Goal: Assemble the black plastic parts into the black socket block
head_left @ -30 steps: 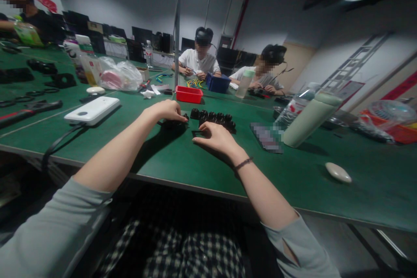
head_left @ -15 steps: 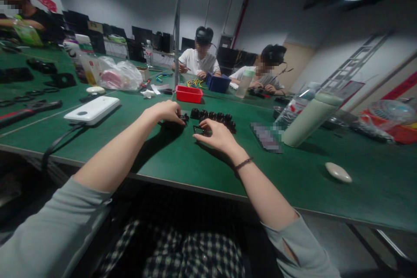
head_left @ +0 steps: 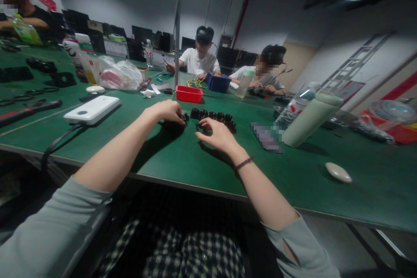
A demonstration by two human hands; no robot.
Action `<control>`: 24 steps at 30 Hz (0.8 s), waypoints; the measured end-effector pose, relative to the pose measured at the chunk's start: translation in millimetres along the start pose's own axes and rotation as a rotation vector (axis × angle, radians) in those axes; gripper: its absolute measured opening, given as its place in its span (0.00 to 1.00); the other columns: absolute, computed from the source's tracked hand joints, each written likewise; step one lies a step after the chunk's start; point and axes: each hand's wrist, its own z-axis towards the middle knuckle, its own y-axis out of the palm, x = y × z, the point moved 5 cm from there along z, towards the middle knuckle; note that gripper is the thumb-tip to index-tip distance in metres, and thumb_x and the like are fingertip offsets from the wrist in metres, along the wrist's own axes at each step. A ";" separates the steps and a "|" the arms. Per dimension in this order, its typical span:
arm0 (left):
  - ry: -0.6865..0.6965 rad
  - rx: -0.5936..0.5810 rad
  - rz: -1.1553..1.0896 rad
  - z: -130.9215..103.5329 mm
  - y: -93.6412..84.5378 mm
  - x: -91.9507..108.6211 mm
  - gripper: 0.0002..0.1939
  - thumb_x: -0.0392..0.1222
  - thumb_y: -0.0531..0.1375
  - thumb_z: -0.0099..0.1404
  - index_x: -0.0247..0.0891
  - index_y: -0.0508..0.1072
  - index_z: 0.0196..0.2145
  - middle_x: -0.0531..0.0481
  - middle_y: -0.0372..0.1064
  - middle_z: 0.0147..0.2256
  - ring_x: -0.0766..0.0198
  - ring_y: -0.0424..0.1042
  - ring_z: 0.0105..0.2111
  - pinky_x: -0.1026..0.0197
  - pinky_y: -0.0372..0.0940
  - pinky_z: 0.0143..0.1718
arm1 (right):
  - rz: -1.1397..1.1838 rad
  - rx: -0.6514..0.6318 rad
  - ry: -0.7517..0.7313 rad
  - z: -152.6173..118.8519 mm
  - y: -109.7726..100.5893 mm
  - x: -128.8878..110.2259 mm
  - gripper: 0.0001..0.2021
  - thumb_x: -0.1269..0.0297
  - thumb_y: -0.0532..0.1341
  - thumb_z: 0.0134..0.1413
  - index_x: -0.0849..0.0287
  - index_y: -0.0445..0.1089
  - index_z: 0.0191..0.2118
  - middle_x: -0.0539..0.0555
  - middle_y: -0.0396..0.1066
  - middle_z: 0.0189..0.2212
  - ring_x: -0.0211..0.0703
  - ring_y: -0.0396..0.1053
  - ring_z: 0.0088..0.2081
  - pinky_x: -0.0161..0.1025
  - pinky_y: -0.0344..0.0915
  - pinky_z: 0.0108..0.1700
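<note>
My left hand has its fingers curled round a small black part that pokes out at the fingertips, low over the green table. To its right is my right hand, thumb and fingers bent toward each other, with a small dark piece partly visible between them. Several black parts stand in a row just behind my right hand. Behind both hands sits a red tray.
A white device with a cable lies left. On the right are a phone, a green flask and a pale oval object. Two people sit across the table near a blue box; another is far left.
The dark frame-like piece at my right hand's fingertips shows less now, and the thumb has shifted slightly right. My left hand has hardly moved. A person's hand across the table has moved left.
</note>
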 end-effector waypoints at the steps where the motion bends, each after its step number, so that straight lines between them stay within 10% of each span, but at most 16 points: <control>1: 0.002 0.003 0.000 0.1 -0.3 0.0 0.25 0.61 0.63 0.54 0.40 0.78 0.41 0.44 0.76 0.44 0.55 0.74 0.41 0.61 0.66 0.39 | -0.002 -0.001 0.001 0.1 -0.1 -0.5 0.15 0.62 0.64 0.52 0.60 0.70 0.46 0.57 0.76 0.44 0.46 0.74 0.44 0.43 0.68 0.48; 24: 0.085 0.045 -0.045 -3.0 -5.2 9.5 0.25 0.57 0.64 0.54 0.42 0.76 0.46 0.45 0.76 0.43 0.56 0.74 0.40 0.61 0.65 0.38 | -0.049 -0.024 -0.015 0.2 -0.6 -1.7 0.18 0.61 0.59 0.59 0.55 0.69 0.54 0.56 0.75 0.43 0.44 0.72 0.43 0.41 0.67 0.47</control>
